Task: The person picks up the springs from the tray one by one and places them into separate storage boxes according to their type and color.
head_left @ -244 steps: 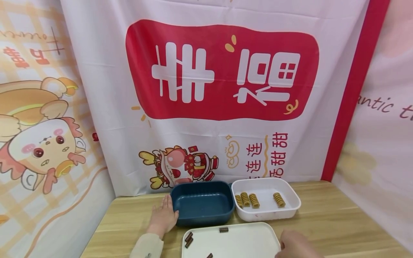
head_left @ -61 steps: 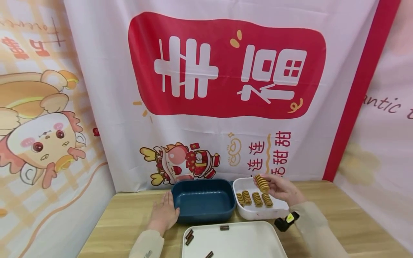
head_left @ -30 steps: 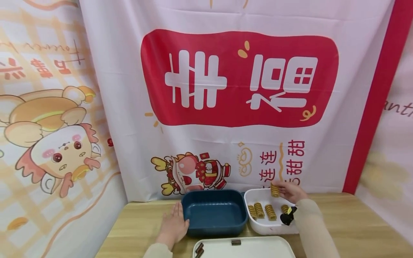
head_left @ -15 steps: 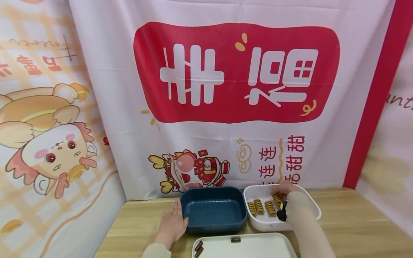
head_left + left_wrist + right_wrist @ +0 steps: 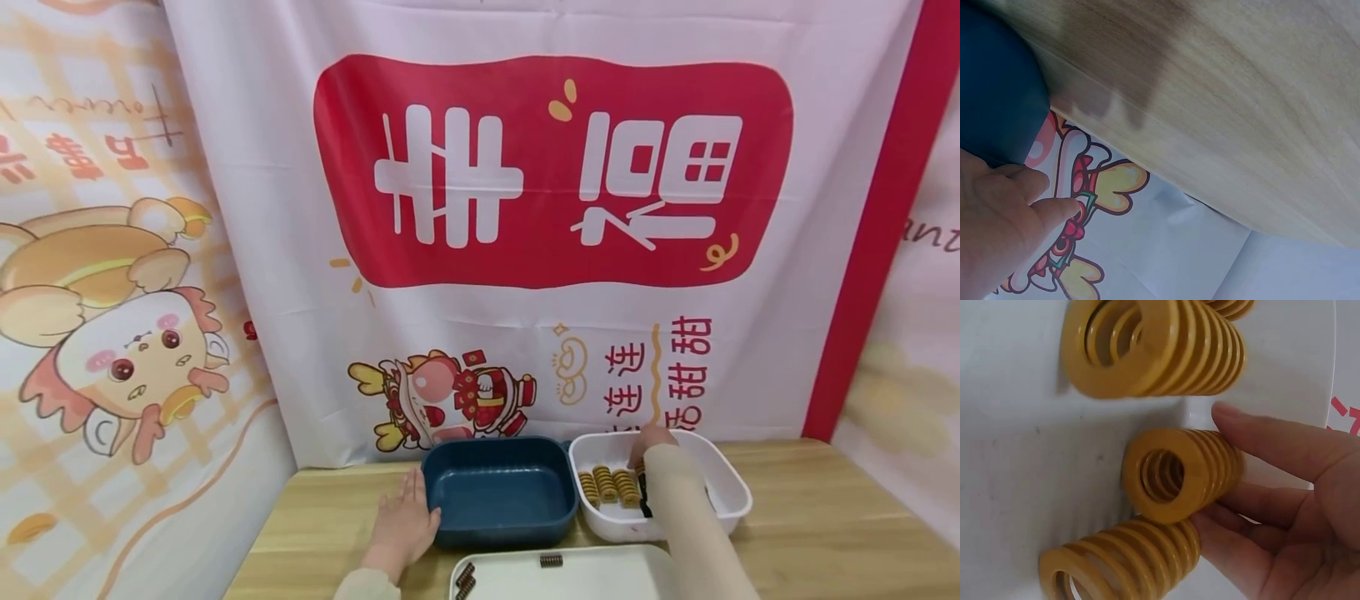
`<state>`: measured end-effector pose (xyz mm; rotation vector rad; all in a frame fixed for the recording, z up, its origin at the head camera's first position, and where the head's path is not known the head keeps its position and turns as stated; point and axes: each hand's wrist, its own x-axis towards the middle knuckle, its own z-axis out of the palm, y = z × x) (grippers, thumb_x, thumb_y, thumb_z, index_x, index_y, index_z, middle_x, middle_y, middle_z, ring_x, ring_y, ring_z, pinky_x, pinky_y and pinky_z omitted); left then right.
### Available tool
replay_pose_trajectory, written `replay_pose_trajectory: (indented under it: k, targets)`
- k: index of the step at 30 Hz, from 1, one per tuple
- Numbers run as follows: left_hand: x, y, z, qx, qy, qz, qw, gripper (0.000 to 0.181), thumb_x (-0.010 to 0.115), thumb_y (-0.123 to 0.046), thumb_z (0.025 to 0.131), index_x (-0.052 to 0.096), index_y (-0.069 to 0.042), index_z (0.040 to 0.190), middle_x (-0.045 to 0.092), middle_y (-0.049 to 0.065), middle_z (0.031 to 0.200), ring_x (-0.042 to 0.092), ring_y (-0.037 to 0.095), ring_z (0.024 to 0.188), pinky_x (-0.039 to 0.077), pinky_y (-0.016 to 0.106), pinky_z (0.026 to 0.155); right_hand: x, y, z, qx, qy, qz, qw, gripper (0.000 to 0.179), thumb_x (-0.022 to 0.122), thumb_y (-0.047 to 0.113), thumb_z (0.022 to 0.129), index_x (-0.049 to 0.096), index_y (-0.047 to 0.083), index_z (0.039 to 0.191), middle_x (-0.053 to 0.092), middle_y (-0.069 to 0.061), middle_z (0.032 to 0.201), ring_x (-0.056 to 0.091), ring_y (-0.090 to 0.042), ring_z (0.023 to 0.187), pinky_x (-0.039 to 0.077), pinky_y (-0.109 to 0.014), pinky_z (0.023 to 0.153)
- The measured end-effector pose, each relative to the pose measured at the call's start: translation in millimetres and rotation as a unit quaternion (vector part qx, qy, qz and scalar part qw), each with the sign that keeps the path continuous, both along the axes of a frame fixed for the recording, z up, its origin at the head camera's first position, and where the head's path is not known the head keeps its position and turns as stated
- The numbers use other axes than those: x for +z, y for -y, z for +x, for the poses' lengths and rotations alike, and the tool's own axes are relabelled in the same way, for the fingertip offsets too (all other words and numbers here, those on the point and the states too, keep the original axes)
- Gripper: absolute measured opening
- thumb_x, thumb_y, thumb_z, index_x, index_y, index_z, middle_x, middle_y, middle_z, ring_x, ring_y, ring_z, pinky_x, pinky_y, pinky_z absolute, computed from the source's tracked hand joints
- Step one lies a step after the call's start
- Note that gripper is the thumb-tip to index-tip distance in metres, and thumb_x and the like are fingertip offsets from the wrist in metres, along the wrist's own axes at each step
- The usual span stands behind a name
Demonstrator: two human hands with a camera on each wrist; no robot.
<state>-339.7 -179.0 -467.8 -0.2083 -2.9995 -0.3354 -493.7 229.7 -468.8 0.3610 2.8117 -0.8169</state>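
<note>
Thumb (image 5: 1285, 440) of the right hand (image 5: 1319, 519) on one side of a yellow spring (image 5: 1200, 469), fingers curled in on the other. Reads as a pinch across the coils; how tight, cannot tell. Spring is inside the white bin (image 5: 611, 527), far right on the table (image 5: 322, 508), mostly hidden by the sleeve (image 5: 690, 517) from above. Whether it bears on the bin floor: unclear.

Neighbours crowd it. Lower spring (image 5: 1135, 559) overlaps it in the wrist view, contact uncertain; upper spring (image 5: 1175, 350) lies across a gap. Judgement: square it to the row, part thumb and fingers evenly, withdraw straight up. Round coils would probably roll if nudged.

Left of that, blue bin (image 5: 502, 533), bare inside. Left hand (image 5: 403, 518) rests along its left wall, fingers straight. Light steadying should suffice; a push rightward could jostle the white bin just beside.

Near side: pale tray (image 5: 592, 575) with small dark springs (image 5: 551, 561), untouched by either hand.
</note>
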Motion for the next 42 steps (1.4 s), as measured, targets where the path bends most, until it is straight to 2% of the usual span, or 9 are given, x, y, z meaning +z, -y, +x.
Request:
replay_pose_trajectory:
  k: [5, 13, 20, 25, 28, 33, 36, 39, 42]
  targets:
    - [2.1, -3.5, 1.6, -0.002, -0.004, 0.002, 1.0000, 0.065, 0.050, -0.029, 0.095, 0.031, 0.014, 0.139, 0.030, 0.029, 0.146, 0.029, 0.042, 0.134, 0.022, 0.064, 0.102, 0.9, -11.1, 2.4, 0.016, -0.016, 0.005, 0.9997, 0.036, 0.079, 0.011, 0.069, 0.063, -0.010, 0.093, 0.060, -0.017, 0.081, 0.058, -0.029, 0.076, 0.051, -0.043, 0.071]
    - [3.1, 4.3, 0.7, -0.006, -0.018, -0.024, 0.9995, 0.066, 0.051, -0.030, 0.094, 0.033, 0.016, 0.137, 0.033, 0.030, 0.144, 0.033, 0.042, 0.132, 0.027, 0.064, 0.100, 30.2, -13.7, 15.3, 0.025, -0.025, -0.059, 0.9976, 0.021, 0.069, 0.017, 0.082, 0.059, 0.001, 0.073, 0.053, -0.006, 0.059, 0.048, -0.015, 0.050, 0.042, -0.026, 0.046]
    - [-3.0, 15.6, -0.2, -0.002, -0.023, -0.029, 0.9993, 0.066, 0.052, -0.029, 0.093, 0.033, 0.018, 0.136, 0.034, 0.032, 0.142, 0.033, 0.044, 0.132, 0.027, 0.065, 0.099, 53.1, -22.9, 46.8, 0.096, -0.090, -0.050, 0.9900, 0.028, 0.064, 0.018, 0.085, 0.049, 0.004, 0.067, 0.045, -0.002, 0.059, 0.043, -0.013, 0.052, 0.042, -0.025, 0.049]
    - [-6.0, 16.6, 1.7, 0.000, -0.021, -0.025, 0.9995, 0.066, 0.052, -0.028, 0.092, 0.033, 0.018, 0.136, 0.033, 0.032, 0.142, 0.032, 0.044, 0.132, 0.025, 0.066, 0.099, 54.6, -40.8, 75.7, 0.183, -0.168, -0.038, 0.9678, 0.029, 0.061, 0.021, 0.090, 0.062, -0.008, 0.095, 0.064, -0.016, 0.086, 0.061, -0.028, 0.076, 0.051, -0.041, 0.067]
    - [-7.1, 14.8, 3.4, 0.001, -0.013, -0.015, 0.9998, 0.066, 0.052, -0.027, 0.092, 0.033, 0.018, 0.136, 0.032, 0.033, 0.143, 0.031, 0.045, 0.132, 0.024, 0.066, 0.100, 54.1, -51.3, 94.7, 0.219, -0.207, -0.031, 0.9529, 0.035, 0.055, 0.020, 0.094, 0.063, -0.011, 0.107, 0.065, -0.024, 0.100, 0.061, -0.038, 0.092, 0.049, -0.050, 0.079]
    - [-7.0, 10.6, 3.9, 0.000, -0.021, -0.001, 0.9998, 0.065, 0.052, -0.026, 0.092, 0.032, 0.018, 0.136, 0.032, 0.032, 0.143, 0.031, 0.045, 0.132, 0.024, 0.066, 0.100, 49.1, -65.1, 125.3, 0.205, -0.245, -0.001, 0.9477, 0.052, 0.038, 0.026, 0.102, 0.049, -0.019, 0.123, 0.050, -0.036, 0.125, 0.045, -0.051, 0.118, 0.035, -0.059, 0.097]
    - [-6.0, 8.2, 3.4, -0.002, -0.026, 0.002, 0.9996, 0.065, 0.052, -0.026, 0.092, 0.032, 0.018, 0.136, 0.032, 0.032, 0.143, 0.031, 0.045, 0.132, 0.024, 0.066, 0.100, 34.5, -75.4, 135.9, 0.209, -0.280, 0.046, 0.9358, 0.052, 0.037, 0.026, 0.103, 0.043, -0.018, 0.130, 0.039, -0.035, 0.136, 0.035, -0.051, 0.126, 0.028, -0.059, 0.102]
    - [-4.9, 5.9, 2.9, -0.006, -0.024, 0.003, 0.9997, 0.065, 0.051, -0.026, 0.093, 0.032, 0.018, 0.137, 0.031, 0.032, 0.143, 0.030, 0.045, 0.132, 0.024, 0.066, 0.100, 15.0, -84.8, 140.7, 0.211, -0.321, 0.089, 0.9190, 0.046, 0.042, 0.019, 0.100, 0.045, -0.016, 0.130, 0.039, -0.033, 0.137, 0.036, -0.049, 0.127, 0.029, -0.058, 0.101]
    - [-3.4, 3.0, 1.8, -0.013, -0.022, 0.004, 0.9997, 0.065, 0.051, -0.026, 0.093, 0.032, 0.017, 0.137, 0.031, 0.032, 0.144, 0.030, 0.044, 0.133, 0.024, 0.066, 0.100, 0.7, -90.4, 143.3, 0.199, -0.333, 0.097, 0.9166, 0.045, 0.043, 0.016, 0.100, 0.044, -0.018, 0.129, 0.038, -0.034, 0.138, 0.032, -0.049, 0.129, 0.027, -0.059, 0.102]
